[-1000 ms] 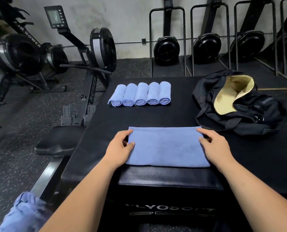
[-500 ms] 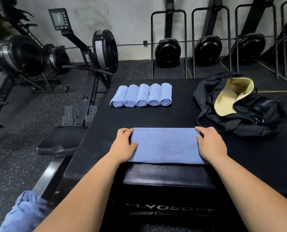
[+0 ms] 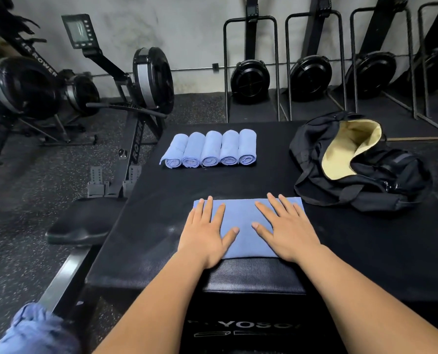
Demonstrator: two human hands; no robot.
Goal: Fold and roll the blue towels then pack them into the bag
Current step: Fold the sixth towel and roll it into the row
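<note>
- Five rolled towels [image 3: 209, 149] lie at 12 o'clock, outside the bag [image 3: 366, 192].
- Your left hand [image 3: 205, 233] and right hand [image 3: 286, 231] press flat, fingers straight, on the folded towel [image 3: 243, 215]; rolling remains.

Bare mat [image 3: 263, 175] between rolled towels [image 3: 210, 149] and bag [image 3: 360, 162]

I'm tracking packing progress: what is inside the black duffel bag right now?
The opening of the black fabric duffel bag shows only pale yellow lining; no towel is visible there. The slumped black fabric hides its deeper interior.
</note>
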